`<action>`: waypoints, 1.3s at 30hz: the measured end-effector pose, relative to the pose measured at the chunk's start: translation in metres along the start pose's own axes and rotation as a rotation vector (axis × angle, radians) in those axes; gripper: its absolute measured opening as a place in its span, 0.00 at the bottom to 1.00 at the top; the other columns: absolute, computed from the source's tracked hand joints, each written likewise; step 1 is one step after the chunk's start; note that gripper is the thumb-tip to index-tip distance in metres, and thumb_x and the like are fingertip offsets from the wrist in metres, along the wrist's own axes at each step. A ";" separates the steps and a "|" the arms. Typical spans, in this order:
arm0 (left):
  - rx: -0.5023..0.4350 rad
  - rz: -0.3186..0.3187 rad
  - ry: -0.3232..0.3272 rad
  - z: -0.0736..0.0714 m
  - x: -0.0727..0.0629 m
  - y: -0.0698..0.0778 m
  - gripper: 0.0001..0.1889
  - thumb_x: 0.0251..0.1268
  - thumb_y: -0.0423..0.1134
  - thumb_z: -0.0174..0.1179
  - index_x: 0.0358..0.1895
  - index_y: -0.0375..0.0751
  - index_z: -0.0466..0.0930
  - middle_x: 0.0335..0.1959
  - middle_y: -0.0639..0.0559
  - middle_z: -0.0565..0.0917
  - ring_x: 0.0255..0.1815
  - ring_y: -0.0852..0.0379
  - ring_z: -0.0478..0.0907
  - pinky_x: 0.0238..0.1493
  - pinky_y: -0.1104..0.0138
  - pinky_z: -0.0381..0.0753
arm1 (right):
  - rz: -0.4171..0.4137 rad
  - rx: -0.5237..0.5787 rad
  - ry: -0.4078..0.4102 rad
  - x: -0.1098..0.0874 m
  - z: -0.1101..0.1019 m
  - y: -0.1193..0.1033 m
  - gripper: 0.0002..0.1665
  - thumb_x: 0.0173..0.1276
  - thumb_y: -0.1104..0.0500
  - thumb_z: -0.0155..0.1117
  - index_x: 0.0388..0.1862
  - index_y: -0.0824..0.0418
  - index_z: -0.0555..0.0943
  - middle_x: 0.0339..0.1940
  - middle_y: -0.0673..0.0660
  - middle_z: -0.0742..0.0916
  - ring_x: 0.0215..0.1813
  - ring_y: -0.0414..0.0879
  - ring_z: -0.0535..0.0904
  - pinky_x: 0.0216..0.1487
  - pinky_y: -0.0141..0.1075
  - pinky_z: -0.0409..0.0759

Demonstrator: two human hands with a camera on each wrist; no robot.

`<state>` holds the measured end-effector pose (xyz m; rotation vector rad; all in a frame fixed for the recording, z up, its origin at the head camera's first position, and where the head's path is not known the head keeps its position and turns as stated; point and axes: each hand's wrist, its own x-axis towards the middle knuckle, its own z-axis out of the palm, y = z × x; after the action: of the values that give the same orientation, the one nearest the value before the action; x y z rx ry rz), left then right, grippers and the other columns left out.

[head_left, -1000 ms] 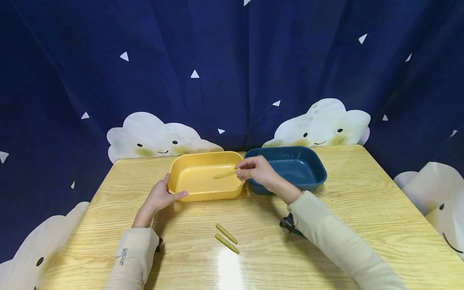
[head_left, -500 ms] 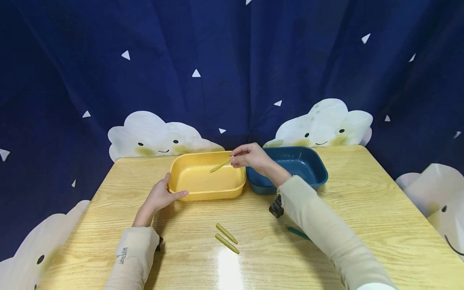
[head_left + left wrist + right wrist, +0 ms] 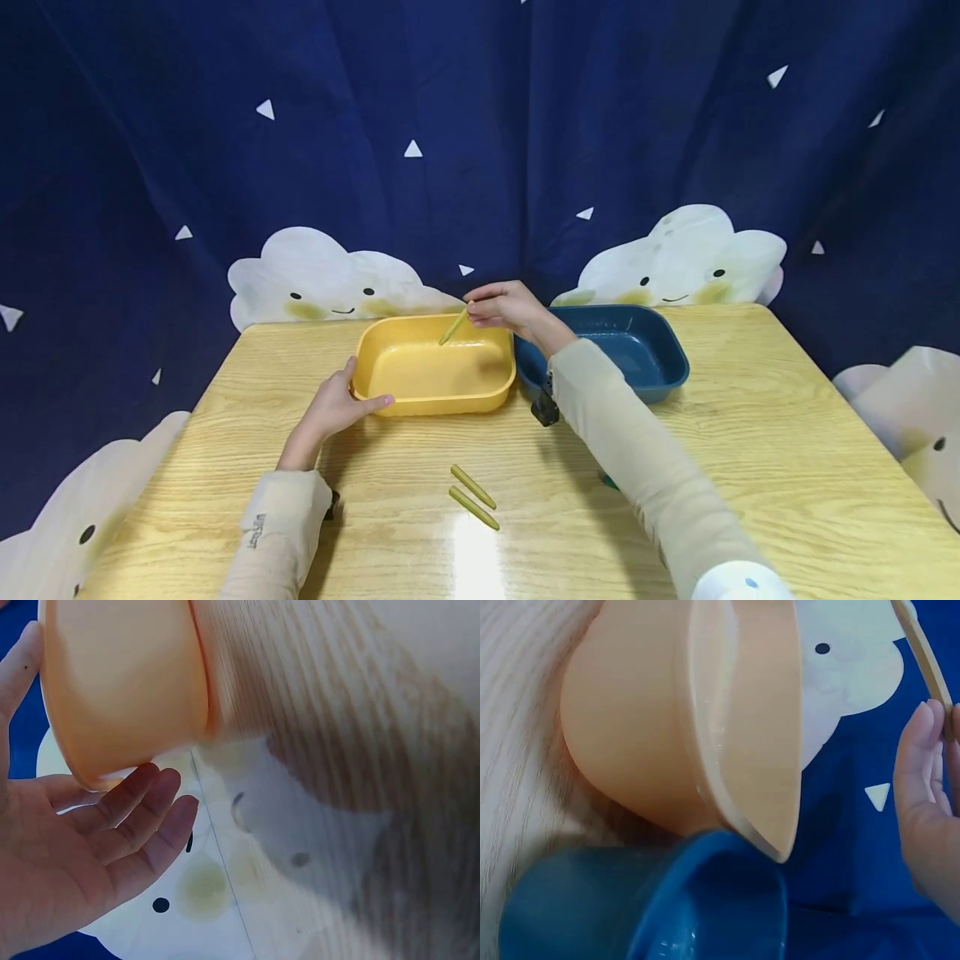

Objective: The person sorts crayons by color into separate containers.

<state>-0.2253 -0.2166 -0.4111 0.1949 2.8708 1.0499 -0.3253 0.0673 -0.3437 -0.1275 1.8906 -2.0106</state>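
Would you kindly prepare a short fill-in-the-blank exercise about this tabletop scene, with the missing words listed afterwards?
1. The right hand pinches a stick, while the left hand touches the ____ tray.
2. In the head view, the second tray, to the right, is ____.
3. ____ loose yellowish sticks lie side by side on the table.
Missing words: yellow; blue; two.

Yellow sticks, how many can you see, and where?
3: one stick pinched in the right hand, raised near the yellow tub; two sticks side by side on the table. The right sleeve could hide more.
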 end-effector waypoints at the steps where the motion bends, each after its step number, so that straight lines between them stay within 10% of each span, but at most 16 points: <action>1: 0.001 0.002 0.002 0.000 0.000 0.000 0.56 0.50 0.56 0.64 0.67 0.19 0.39 0.62 0.22 0.57 0.59 0.36 0.64 0.55 0.49 0.67 | 0.016 -0.007 0.010 0.003 0.001 0.001 0.21 0.57 0.75 0.60 0.52 0.75 0.75 0.26 0.56 0.84 0.28 0.45 0.82 0.36 0.36 0.81; 22: 0.008 -0.015 0.000 0.000 0.002 0.002 0.57 0.50 0.57 0.65 0.67 0.20 0.40 0.61 0.24 0.60 0.54 0.39 0.69 0.51 0.51 0.71 | 0.172 -0.123 0.145 0.023 0.014 0.038 0.14 0.53 0.75 0.63 0.41 0.77 0.78 0.18 0.55 0.82 0.17 0.41 0.78 0.23 0.31 0.79; 33: -0.004 -0.026 -0.006 -0.001 0.001 -0.001 0.57 0.50 0.58 0.64 0.68 0.22 0.39 0.63 0.23 0.58 0.58 0.36 0.66 0.54 0.49 0.69 | 0.005 -0.493 0.200 0.018 0.016 0.045 0.20 0.49 0.72 0.69 0.45 0.74 0.80 0.31 0.65 0.85 0.24 0.46 0.82 0.30 0.36 0.81; 39: -0.012 -0.021 -0.003 0.000 0.001 -0.001 0.57 0.49 0.57 0.65 0.68 0.21 0.39 0.64 0.24 0.56 0.60 0.35 0.63 0.55 0.49 0.67 | -0.103 -0.487 0.190 0.004 0.014 0.040 0.20 0.50 0.68 0.70 0.43 0.74 0.80 0.30 0.65 0.85 0.28 0.51 0.83 0.30 0.36 0.81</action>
<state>-0.2265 -0.2173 -0.4119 0.1643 2.8564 1.0626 -0.3160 0.0521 -0.3818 -0.1685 2.5129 -1.6281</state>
